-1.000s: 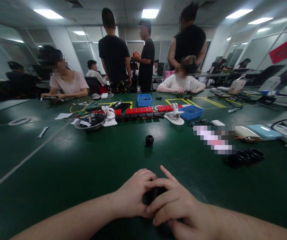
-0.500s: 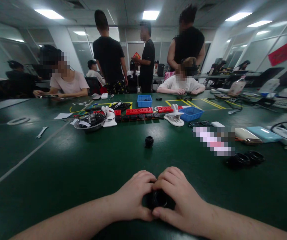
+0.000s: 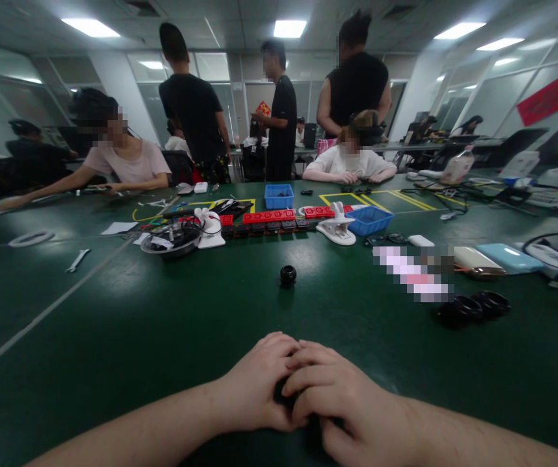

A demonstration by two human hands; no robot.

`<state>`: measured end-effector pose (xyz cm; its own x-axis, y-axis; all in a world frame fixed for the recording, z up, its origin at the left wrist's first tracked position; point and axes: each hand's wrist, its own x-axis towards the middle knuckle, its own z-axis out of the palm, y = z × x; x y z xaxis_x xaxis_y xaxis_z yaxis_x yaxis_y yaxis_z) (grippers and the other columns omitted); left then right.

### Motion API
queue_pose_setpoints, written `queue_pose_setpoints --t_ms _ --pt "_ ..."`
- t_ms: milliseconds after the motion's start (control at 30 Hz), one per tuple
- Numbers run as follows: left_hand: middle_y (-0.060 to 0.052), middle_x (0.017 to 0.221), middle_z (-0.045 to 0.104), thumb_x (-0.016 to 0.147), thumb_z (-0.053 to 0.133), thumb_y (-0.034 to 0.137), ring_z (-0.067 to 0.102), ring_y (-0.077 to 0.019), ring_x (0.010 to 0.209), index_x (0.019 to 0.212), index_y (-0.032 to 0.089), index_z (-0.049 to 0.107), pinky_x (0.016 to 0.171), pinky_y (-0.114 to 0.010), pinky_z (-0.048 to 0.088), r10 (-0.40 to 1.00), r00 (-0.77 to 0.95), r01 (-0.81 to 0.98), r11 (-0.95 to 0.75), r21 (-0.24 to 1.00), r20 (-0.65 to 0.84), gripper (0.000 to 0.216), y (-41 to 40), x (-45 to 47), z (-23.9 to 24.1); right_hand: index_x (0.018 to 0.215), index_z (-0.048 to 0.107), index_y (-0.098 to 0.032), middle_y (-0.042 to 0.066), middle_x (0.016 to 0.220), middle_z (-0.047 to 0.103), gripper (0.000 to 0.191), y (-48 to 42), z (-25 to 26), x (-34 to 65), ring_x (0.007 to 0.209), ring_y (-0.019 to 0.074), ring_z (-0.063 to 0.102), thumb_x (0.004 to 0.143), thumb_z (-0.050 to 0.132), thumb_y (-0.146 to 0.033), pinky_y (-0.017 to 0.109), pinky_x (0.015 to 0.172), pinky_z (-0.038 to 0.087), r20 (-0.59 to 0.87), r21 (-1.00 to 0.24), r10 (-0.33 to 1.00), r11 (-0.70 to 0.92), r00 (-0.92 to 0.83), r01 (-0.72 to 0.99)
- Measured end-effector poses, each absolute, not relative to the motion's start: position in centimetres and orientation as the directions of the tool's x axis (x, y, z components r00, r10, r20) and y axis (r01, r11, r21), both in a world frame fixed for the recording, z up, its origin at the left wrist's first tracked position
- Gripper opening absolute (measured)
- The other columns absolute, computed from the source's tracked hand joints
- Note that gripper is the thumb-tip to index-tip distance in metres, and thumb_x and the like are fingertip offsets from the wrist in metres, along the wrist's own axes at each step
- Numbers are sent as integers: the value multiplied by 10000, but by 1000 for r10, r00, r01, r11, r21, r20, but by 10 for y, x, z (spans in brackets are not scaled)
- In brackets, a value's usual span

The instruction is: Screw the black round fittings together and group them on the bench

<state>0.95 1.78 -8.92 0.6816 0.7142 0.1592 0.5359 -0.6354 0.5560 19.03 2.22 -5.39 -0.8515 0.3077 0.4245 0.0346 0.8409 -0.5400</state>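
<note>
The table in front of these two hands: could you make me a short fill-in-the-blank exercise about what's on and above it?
1. A dark object, mostly hidden, shows between the left hand and the ____ hand.
2. Seen from here, the wrench lies to the ____ of the metal bowl.
3. Both open plastic bins are coloured ____.
4. Beyond the hands, a small black part stands on a tabletop coloured ____.

Missing words: right; left; blue; green.
</note>
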Motion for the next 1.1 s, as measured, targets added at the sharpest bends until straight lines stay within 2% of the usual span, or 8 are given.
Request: queue_pose_setpoints --t_ms 200,333,467,600,700,800,933,1100 --pt "-40 1014 554 550 757 384 496 -242 945 1046 201 566 942 -398 330 741 655 527 -589 612 149 562 18 8 -87 776 618 -182 -1 864 670 264 19 -50 195 1153 176 442 643 394 -136 419 1104 33 309 -478 256 875 -916 83" --pt "-41 1004 550 534 781 348 494 -233 947 1019 187 569 930 -372 341 740 653 520 -591 616 158 553 18 7 -87 856 618 -196 -33 990 661 241 21 -45 201 1238 185 353 702 442 -138 415 1105 -26 293 -416 209 906 -933 72" --pt "-27 1041 544 615 742 349 486 -227 974 1068 224 548 947 -377 318 716 681 516 -617 595 153 509 18 6 -88 1019 568 -223 -19 1118 606 257 20 -43 207 1185 178 401 771 506 -246 381 1107 74 450 -321 195 946 -872 46" --pt "-25 1094 538 600 749 336 472 -240 1012 1090 240 539 975 -397 283 705 697 523 -626 578 133 541 18 6 -85 1087 503 -178 44 1022 603 343 17 -46 202 1001 181 503 745 490 -193 401 1027 257 545 -326 382 917 -746 232" --pt "-28 1084 547 596 743 335 473 -243 1009 1073 239 552 954 -388 306 707 696 526 -620 581 125 522 18 6 -83 991 510 -143 72 907 581 289 17 -51 196 836 194 509 723 516 -249 392 810 405 532 -417 520 848 -669 328" --pt "-37 1071 554 592 751 340 475 -237 1009 1051 223 569 947 -370 312 709 692 522 -622 584 135 507 18 5 -82 932 525 -139 73 870 562 275 17 -56 193 781 197 478 715 566 -304 364 687 396 463 -476 598 790 -654 386" --pt "-40 1068 553 574 768 328 471 -233 1018 1038 200 578 965 -358 296 704 693 516 -636 574 156 517 18 4 -85 865 562 -154 60 857 555 275 16 -57 192 791 207 456 677 637 -341 383 704 360 324 -489 685 712 -652 505" --pt "-40 1049 562 557 775 294 479 -233 1001 981 187 598 977 -359 290 708 688 519 -633 575 160 472 18 6 -85 819 574 -150 55 815 560 201 20 -60 191 786 200 438 697 597 -309 374 713 347 226 -475 655 720 -721 505"
